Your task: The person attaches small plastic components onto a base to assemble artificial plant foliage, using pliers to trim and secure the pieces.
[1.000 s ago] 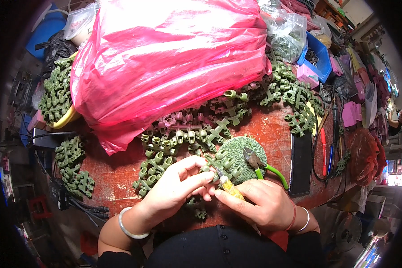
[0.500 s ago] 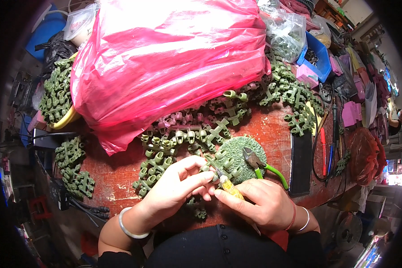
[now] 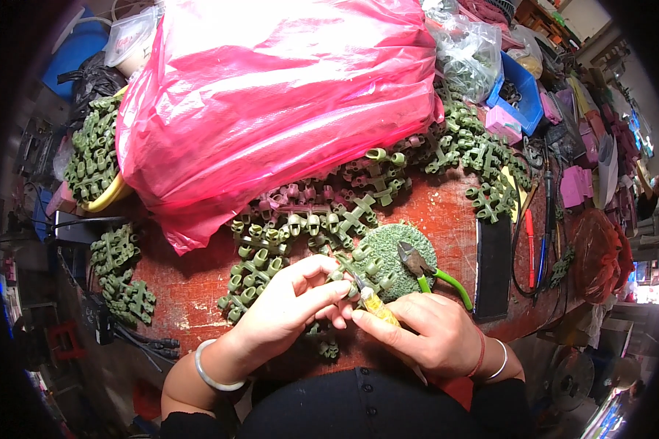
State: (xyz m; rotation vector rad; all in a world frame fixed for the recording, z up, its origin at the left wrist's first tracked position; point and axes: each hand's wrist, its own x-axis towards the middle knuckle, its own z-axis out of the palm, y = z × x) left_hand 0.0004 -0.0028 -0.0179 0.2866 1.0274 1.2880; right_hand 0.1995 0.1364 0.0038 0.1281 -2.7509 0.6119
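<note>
My left hand (image 3: 289, 304) pinches a green moulded piece (image 3: 370, 268) with several small cup-like ends on a branching stem. In my right hand (image 3: 432, 333) is a hand tool with a yellow see-through handle (image 3: 377, 307), gripped like a pen. Its narrow metal tip meets the piece close to my left fingertips; the exact contact is too small to make out. Just beyond my hands lies a round, rough green pad (image 3: 388, 241), partly covered by the piece. Cutting pliers (image 3: 450, 282) with green handles rest on the pad's right side, jaws pointing away from me.
A large pink plastic bag (image 3: 278, 102) fills the far side of the worn red table (image 3: 190, 293). Similar green pieces (image 3: 121, 274) lie in heaps around it. At right are a dark flat block (image 3: 493, 267), a red-handled tool (image 3: 530, 238), cables and a blue bin (image 3: 527, 110).
</note>
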